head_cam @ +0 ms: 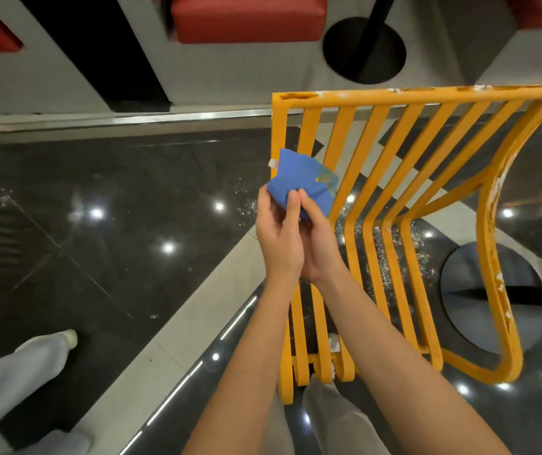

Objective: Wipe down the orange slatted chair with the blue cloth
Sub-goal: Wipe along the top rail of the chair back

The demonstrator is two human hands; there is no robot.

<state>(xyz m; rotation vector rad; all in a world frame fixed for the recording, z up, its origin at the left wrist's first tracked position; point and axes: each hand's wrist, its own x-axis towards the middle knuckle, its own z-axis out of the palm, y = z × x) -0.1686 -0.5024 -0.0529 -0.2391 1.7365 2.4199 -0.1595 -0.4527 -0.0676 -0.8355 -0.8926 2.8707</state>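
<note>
Cloth: the blue cloth [299,187] is bunched between both hands, held up in front of the chair's left edge, apparently just clear of the slats.
Left hand: the left hand [279,234] is closed on the cloth's lower left part, thumb across the front.
Right hand: the right hand [320,247] pinches the cloth from the right, probably refolding it for a clean face (a guess).
Chair: the orange slatted chair [420,208] stands right of centre, backrest at the far side, seat front near the person's legs.
White flecks: these spot the top rail [427,95] and the right frame, likely the wiping targets.
Floor: the dark glossy floor [115,208] lies on the left.
</note>
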